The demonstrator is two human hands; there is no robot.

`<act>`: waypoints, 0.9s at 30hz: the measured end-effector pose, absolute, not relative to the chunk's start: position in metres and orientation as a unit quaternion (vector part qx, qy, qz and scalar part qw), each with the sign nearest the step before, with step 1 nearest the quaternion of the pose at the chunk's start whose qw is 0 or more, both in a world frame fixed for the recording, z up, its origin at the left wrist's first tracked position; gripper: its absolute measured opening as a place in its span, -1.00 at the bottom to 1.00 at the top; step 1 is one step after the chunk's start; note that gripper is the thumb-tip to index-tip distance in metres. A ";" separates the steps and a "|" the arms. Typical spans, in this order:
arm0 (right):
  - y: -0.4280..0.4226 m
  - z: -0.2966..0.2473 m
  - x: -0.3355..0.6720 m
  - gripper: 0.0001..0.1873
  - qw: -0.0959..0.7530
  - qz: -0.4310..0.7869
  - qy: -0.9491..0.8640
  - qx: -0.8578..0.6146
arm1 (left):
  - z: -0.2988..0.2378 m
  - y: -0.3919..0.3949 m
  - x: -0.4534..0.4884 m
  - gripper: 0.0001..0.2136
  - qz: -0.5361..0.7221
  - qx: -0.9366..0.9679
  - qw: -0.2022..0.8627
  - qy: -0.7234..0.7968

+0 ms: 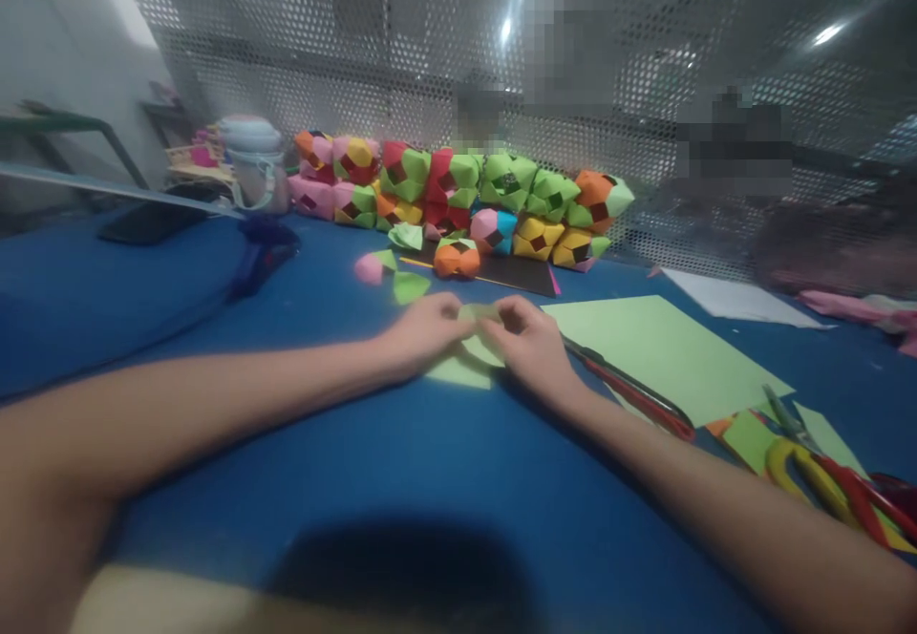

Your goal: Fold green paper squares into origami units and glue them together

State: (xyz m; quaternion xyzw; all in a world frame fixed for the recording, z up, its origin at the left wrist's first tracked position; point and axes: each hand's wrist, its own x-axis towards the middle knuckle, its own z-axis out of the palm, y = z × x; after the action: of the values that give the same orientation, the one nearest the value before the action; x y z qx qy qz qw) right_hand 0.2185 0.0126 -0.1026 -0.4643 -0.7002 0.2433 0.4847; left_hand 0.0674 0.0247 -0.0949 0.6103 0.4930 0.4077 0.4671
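Between my hands is a small folded piece of light green paper (479,312). My left hand (428,330) pinches its left end, and my right hand (528,333) pinches the right end. Just under them a light green paper sheet (462,373) lies on the blue table, partly covered by my hands and their shadow. Beyond my hands rest a green folded piece (411,286), a pink and green piece (373,268) and an orange paper ball (457,259). The fingertips are slightly blurred.
Several woven paper balls (508,180) are stacked along the perforated metal screen (430,52). To the right lie a large green sheet (666,348), red-handled scissors (645,395) and yellow-handled scissors (809,481). A jug (252,166) and a phone (154,221) are at the back left.
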 end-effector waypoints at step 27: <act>0.007 -0.096 0.222 -0.81 0.499 0.250 -0.658 -0.506 | -0.096 0.028 0.063 -0.81 0.395 0.633 0.474 0.468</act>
State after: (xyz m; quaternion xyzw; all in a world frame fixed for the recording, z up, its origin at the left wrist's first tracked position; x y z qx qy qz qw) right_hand 0.2216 0.0066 -0.0964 -0.5060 -0.6577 0.2496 0.4991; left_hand 0.0632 0.0278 -0.0958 0.6327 0.4679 0.3948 0.4742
